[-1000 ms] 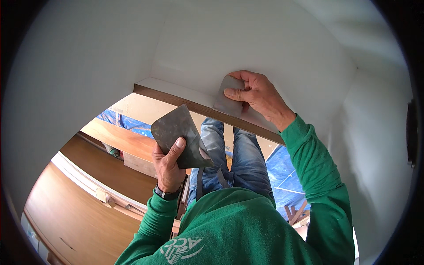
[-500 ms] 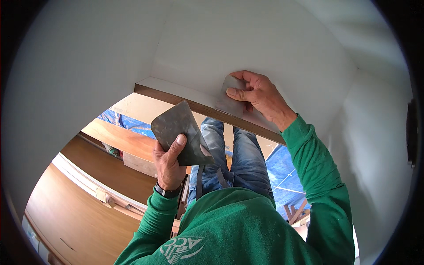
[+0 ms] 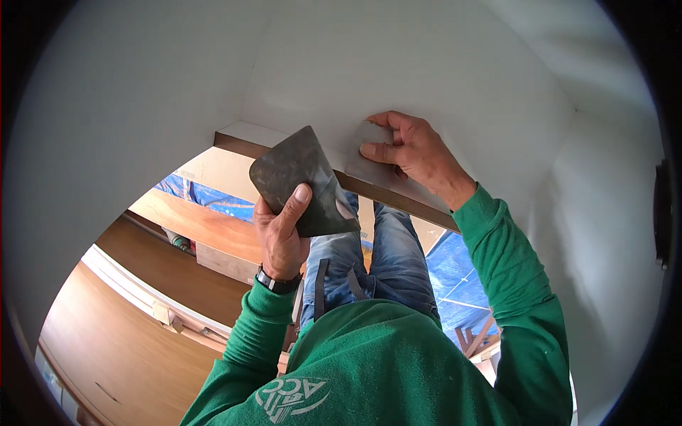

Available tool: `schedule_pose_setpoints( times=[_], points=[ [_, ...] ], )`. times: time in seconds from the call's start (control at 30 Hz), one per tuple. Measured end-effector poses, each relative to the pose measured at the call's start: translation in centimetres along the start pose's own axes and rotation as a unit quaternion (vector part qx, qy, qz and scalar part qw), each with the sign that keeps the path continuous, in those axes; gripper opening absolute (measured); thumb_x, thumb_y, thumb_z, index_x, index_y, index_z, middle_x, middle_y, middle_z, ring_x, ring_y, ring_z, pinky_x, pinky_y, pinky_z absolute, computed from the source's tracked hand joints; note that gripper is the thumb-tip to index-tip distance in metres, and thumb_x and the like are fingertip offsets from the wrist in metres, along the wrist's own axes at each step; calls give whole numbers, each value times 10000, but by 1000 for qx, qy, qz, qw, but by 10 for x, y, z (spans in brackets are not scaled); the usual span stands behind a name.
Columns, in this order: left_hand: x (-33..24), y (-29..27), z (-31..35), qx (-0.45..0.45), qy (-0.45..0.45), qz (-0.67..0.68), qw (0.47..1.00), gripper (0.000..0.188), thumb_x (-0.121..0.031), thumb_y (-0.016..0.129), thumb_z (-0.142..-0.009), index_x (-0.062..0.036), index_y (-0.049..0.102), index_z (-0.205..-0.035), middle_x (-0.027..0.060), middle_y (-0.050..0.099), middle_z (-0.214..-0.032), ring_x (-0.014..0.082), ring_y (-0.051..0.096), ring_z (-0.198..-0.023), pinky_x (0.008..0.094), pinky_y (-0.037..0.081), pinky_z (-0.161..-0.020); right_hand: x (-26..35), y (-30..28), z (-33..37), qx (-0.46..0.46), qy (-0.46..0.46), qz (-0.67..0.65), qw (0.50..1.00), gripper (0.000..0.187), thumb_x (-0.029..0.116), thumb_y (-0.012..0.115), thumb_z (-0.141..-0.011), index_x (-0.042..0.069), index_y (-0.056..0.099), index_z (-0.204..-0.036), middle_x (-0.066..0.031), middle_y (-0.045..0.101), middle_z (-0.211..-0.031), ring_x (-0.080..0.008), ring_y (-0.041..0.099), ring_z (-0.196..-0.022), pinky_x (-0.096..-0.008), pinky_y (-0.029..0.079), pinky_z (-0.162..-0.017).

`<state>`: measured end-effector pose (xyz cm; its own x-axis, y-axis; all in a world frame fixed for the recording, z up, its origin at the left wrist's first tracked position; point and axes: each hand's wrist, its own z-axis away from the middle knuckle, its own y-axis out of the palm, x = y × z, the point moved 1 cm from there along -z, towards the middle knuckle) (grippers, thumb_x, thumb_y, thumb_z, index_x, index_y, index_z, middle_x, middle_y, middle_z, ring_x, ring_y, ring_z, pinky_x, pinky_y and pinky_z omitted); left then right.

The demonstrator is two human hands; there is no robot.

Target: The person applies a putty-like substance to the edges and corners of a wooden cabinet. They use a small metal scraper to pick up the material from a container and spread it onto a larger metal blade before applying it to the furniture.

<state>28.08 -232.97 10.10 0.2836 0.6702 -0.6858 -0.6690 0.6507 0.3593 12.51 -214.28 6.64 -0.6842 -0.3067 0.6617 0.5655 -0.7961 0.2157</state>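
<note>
My left hand grips a dark grey flat putty plate, thumb on top, with a pale patch of what looks like putty near its lower right corner. Between the thumb and fingers of my right hand is a thin, greyish flat scraper. Its blade lies at the narrow white ledge, close to the white wall behind; whether it presses on the ledge or the wall is hard to tell. The plate's upper right side is near the ledge's brown front edge.
White panels surround the ledge, one at the left and one at the right. Below are wooden boards, a large light-brown panel, blue sheeting and my jeans-clad legs.
My left hand has lifted the putty plate up and slightly right, closer to the ledge and the scraper. My right hand has shifted only a little to the left.
</note>
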Motion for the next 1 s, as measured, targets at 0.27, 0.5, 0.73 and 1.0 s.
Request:
schedule_pose_setpoints(
  times=[0.27, 0.5, 0.73, 1.0],
  points=[
    [13, -5, -14, 4, -12, 59, 998, 266, -46, 662, -991, -43, 625, -1255, 83, 716, -1127, 218, 718, -992, 395, 616, -882, -3, 5, -1, -49, -9, 134, 990, 538, 205, 820, -886, -7, 609, -1333, -132, 736, -932, -185, 698, -736, -349, 546, -636],
    [13, -8, -15, 4, -13, 49, 999, 273, -54, 667, -988, -55, 628, -1258, 78, 718, -1123, 220, 719, -992, 401, 617, -880, 3, 6, 2, -88, -25, 167, 982, 493, 180, 795, -906, 3, 612, -1327, -165, 720, -970, -194, 701, -732, -364, 545, -605],
    [11, -7, -15, 0, -22, 57, 998, 285, -66, 752, -933, -32, 663, -1202, 81, 736, -1092, 201, 728, -970, 361, 604, -890, -9, -2, -3, -43, -51, -43, 997, 469, 154, 770, -933, -14, 604, -1340, -99, 731, -1038, -161, 712, -781, -288, 589, -571],
    [12, -11, -15, 24, -19, 46, 998, 300, -75, 686, -980, -66, 613, -1271, 67, 714, -1138, 215, 716, -1014, 399, 616, -892, -9, -4, -1, -23, -50, -48, 997, 474, 154, 775, -933, -18, 612, -1343, -79, 737, -1045, -132, 712, -798, -268, 595, -604]
  ],
)
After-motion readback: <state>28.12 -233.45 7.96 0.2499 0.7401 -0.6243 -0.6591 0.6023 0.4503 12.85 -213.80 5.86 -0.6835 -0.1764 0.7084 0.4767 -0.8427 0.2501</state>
